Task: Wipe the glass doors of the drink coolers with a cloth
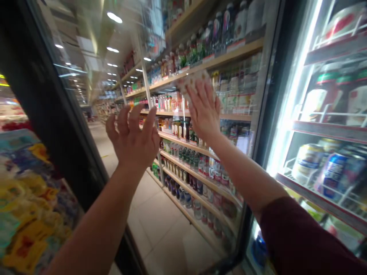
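Note:
My right hand point(204, 109) lies flat, fingers stretched upward, on a pale patterned cloth point(197, 79) pressed against the glass door point(169, 236) of a drinks cooler. The cloth's upper edge shows beyond the fingertips; the rest is under the hand. My left hand point(132, 135) is raised by the same pane, fingers apart and slightly bent, holding nothing. Whether its fingertips touch the glass I cannot tell. The door stands swung open, with its thick black frame point(54, 103) running down the left.
On the right is the lit cooler interior, its wire-fronted shelves point(329, 131) holding bottles and cans point(332, 173). Through the glass, long wooden shelves point(197, 147) of bottles show beside a tiled aisle point(149, 214). Yellow packaged goods point(27, 214) stand at lower left.

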Demonstrator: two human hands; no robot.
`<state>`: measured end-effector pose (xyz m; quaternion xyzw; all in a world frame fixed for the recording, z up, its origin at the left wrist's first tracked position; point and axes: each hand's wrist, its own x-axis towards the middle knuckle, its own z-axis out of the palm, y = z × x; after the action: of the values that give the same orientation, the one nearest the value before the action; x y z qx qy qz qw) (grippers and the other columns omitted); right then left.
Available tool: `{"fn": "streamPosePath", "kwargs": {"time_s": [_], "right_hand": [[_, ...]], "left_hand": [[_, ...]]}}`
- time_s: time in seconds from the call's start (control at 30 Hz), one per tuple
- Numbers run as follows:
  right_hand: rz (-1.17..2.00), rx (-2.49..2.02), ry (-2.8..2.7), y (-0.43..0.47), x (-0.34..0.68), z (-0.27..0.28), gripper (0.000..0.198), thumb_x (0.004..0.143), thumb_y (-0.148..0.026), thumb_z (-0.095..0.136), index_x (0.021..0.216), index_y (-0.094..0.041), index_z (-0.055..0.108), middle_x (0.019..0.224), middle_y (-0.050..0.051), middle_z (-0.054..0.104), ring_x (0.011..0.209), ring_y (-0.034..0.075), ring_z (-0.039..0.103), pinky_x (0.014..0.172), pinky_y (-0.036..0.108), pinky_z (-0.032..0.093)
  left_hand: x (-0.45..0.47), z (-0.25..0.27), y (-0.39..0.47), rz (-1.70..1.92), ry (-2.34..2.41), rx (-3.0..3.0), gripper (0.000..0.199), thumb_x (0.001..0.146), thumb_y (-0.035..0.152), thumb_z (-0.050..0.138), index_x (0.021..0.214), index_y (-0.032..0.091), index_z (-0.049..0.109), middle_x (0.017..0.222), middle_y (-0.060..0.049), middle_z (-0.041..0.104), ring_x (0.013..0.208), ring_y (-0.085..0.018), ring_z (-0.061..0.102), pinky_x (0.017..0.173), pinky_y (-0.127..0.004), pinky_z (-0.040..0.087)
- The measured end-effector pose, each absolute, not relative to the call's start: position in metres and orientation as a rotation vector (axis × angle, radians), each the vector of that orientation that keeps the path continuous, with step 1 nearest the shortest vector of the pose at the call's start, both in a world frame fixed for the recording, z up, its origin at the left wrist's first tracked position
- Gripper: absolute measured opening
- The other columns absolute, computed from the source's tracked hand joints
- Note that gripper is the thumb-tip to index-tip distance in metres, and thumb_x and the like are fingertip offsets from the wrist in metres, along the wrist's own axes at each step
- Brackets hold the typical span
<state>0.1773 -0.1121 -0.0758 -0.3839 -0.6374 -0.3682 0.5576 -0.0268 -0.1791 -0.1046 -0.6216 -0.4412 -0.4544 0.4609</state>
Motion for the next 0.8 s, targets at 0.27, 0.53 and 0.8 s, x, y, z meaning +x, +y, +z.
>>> {"fn": "streamPosePath", "kwargs": {"time_s": [0.27,0.53,0.8], "right_hand": [[-0.936,-0.798,-1.642,-0.119,0.169,-0.026,0.048,0.106,-0.037,0.03,0.153,-0.033,0.037,0.163,-0.003,0.033,0.154,0.019,0.024,0.126,0.051,0.024],[-0.649,-0.956,-1.274,-0.099,0.192,0.016,0.052,0.105,-0.034,0.029,0.155,-0.021,0.036,0.165,0.005,0.03,0.154,0.032,0.019,0.122,0.067,0.022],[-0.76,-1.01,-1.507,-0.112,0.205,0.058,0.053,0.108,-0.037,0.024,0.158,-0.021,0.025,0.167,0.003,0.022,0.156,0.027,0.014,0.124,0.056,0.019]], "left_hand": [[-0.028,-0.047,-0.178,-1.215,-1.031,-1.555,0.053,0.096,0.031,0.047,0.149,0.022,0.045,0.16,0.0,0.035,0.152,-0.026,0.02,0.124,-0.059,0.009],[-0.03,-0.068,-0.171,-1.205,-1.028,-1.621,0.062,0.099,0.043,0.045,0.156,0.024,0.031,0.166,-0.001,0.016,0.155,-0.028,0.002,0.124,-0.064,-0.006],[-0.03,-0.072,-0.175,-1.169,-1.064,-1.623,0.065,0.1,0.047,0.042,0.158,0.023,0.026,0.166,0.0,0.012,0.155,-0.028,0.001,0.124,-0.065,-0.005]]}}
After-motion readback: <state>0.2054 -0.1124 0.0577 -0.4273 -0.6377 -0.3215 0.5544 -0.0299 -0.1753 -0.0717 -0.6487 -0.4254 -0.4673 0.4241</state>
